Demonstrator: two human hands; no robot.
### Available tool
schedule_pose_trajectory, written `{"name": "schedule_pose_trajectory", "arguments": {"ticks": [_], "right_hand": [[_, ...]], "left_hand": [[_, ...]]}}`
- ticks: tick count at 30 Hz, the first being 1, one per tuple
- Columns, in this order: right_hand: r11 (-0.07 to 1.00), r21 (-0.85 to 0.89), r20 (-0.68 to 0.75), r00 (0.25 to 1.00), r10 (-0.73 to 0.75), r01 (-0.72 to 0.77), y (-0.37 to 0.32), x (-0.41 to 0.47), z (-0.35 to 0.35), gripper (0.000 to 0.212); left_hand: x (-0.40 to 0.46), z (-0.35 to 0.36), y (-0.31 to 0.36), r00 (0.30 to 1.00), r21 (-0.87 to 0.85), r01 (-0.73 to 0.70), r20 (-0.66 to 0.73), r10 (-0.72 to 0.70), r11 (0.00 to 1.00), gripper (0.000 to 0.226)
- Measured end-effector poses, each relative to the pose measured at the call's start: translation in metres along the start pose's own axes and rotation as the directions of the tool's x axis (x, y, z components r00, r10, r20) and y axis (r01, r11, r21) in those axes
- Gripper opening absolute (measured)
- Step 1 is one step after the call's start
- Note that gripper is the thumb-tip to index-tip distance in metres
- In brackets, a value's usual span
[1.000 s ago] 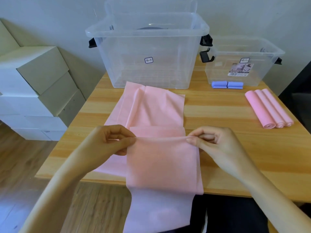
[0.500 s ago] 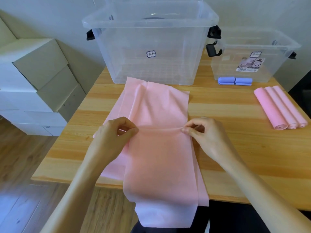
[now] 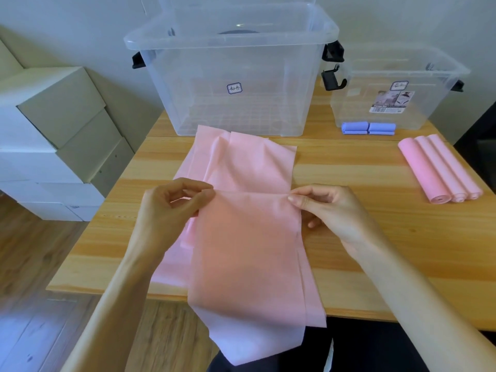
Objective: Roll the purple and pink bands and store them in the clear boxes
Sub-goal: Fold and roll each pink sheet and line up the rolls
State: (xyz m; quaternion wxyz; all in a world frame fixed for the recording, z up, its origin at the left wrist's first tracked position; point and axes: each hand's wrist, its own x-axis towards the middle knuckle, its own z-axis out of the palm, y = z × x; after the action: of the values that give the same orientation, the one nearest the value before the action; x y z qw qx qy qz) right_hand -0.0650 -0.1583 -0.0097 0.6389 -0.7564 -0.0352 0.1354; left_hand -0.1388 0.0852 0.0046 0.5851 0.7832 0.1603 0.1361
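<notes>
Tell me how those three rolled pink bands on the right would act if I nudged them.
The rolled pink bands are cylinders lying on their sides on the table, so a sideways nudge would probably roll them. They look light and soft, likely squashing under the fingers.

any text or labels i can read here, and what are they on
No text here can be read with certainty.
Small blue-outlined sticker on the front of the large clear box: handwritten marks, too blurred to read.
Similar small sticker on the smaller clear box: too blurred to read.
Printed product label on the smaller clear box, with pictures and a barcode strip: the words are too small to read.
</notes>
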Motion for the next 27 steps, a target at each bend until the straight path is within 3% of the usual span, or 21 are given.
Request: {"name": "schedule_pose_trajectory", "arguments": {"ticks": [4, 8, 11, 14, 16, 18, 22, 27], "right_hand": [[0.985, 0.147, 0.039, 0.996, 0.081, -0.086, -0.002, -0.006, 0.001, 0.011], [0.852, 0.495, 0.116, 0.985, 0.129, -0.170, -0.011, -0.011, 0.005, 0.015], [0.823, 0.542, 0.140, 0.984, 0.111, -0.170, -0.016, -0.019, 0.008, 0.013], [0.898, 0.439, 0.073, 0.997, 0.001, -0.033, -0.018, -0.033, 0.007, 0.024], [0.954, 0.293, 0.032, 0.997, -0.077, 0.064, -0.019, -0.044, 0.004, 0.033], [0.981, 0.116, -0.005, 0.987, -0.159, 0.159, -0.022, -0.055, 0.000, 0.029], [0.958, -0.048, -0.006, 0.959, -0.285, 0.284, -0.030, -0.077, -0.004, 0.013], [0.896, -0.197, 0.004, 0.914, -0.405, 0.397, -0.038, -0.098, -0.010, 0.010]], "left_hand": [[-0.008, -0.006, 0.010, 0.998, -0.027, -0.051, 0.027, 0.051, 0.998, 0.019], [-0.015, -0.014, 0.019, 0.998, -0.065, -0.051, 0.044, 0.054, 0.997, 0.031], [-0.022, -0.019, 0.024, 0.998, -0.040, -0.051, 0.046, 0.053, 0.998, 0.031], [-0.031, -0.024, 0.029, 0.997, -0.015, -0.059, 0.058, 0.060, 0.998, 0.033], [-0.037, -0.028, 0.030, 0.996, 0.027, -0.067, 0.061, 0.066, 0.997, 0.033], [-0.044, -0.033, 0.032, 0.996, 0.088, -0.070, 0.059, 0.065, 0.994, 0.029], [-0.060, -0.035, 0.043, 0.990, 0.198, -0.130, 0.073, 0.117, 0.972, 0.020], [-0.081, -0.041, 0.059, 0.977, 0.277, -0.208, 0.102, 0.186, 0.938, 0.008]]}}
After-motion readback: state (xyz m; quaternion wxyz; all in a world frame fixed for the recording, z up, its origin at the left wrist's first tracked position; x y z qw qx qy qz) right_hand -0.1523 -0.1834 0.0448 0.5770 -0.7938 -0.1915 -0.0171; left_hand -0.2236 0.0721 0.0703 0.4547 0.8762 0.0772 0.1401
